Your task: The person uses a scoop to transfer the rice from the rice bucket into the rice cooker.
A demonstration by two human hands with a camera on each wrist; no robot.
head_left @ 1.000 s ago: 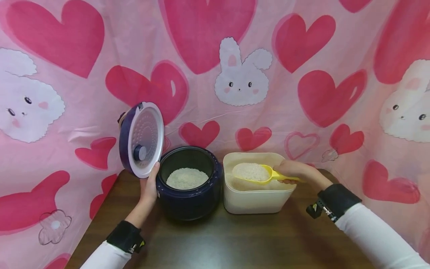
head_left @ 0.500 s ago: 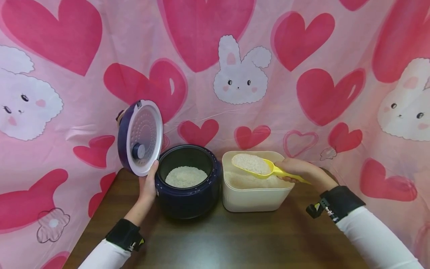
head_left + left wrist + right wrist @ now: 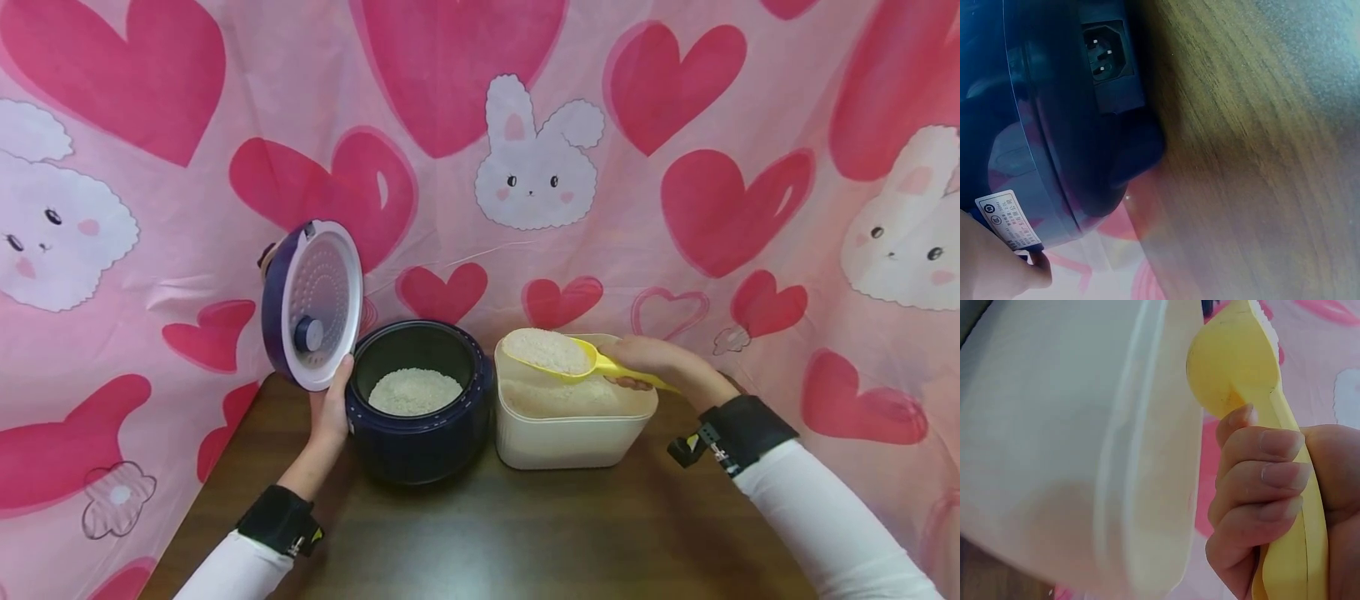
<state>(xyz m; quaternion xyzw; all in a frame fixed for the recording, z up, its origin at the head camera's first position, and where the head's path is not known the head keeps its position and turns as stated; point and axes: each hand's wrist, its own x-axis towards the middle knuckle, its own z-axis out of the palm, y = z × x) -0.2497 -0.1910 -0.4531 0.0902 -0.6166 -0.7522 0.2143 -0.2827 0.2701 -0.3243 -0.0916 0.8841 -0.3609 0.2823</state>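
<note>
In the head view, my left hand (image 3: 327,412) grips the lower rim of the rice cooker's raised lid (image 3: 324,300), thumb on the rim's inner side. The lid stands tilted, its pale inner face towards the dark blue rice cooker (image 3: 420,450). White rice (image 3: 415,392) lies in the cooker's dark pot. My right hand (image 3: 648,358) holds a yellow scoop (image 3: 618,369) by its handle, heaped with rice (image 3: 547,350). The scoop is over the cream bin (image 3: 570,442), its tip at the bin's left rim. In the right wrist view, fingers (image 3: 1260,481) curl round the handle.
The bin stands just right of the cooker on a dark wooden table (image 3: 450,542), with more rice (image 3: 570,398) inside. A pink cloth (image 3: 450,217) with hearts and rabbits hangs close behind. In the left wrist view, the cooker shows a power socket (image 3: 1107,53) and a label (image 3: 1009,219).
The right hand has raised the rice-filled scoop out of the bin and moved it slightly left towards the cooker. The left hand and lid have stayed in place.
</note>
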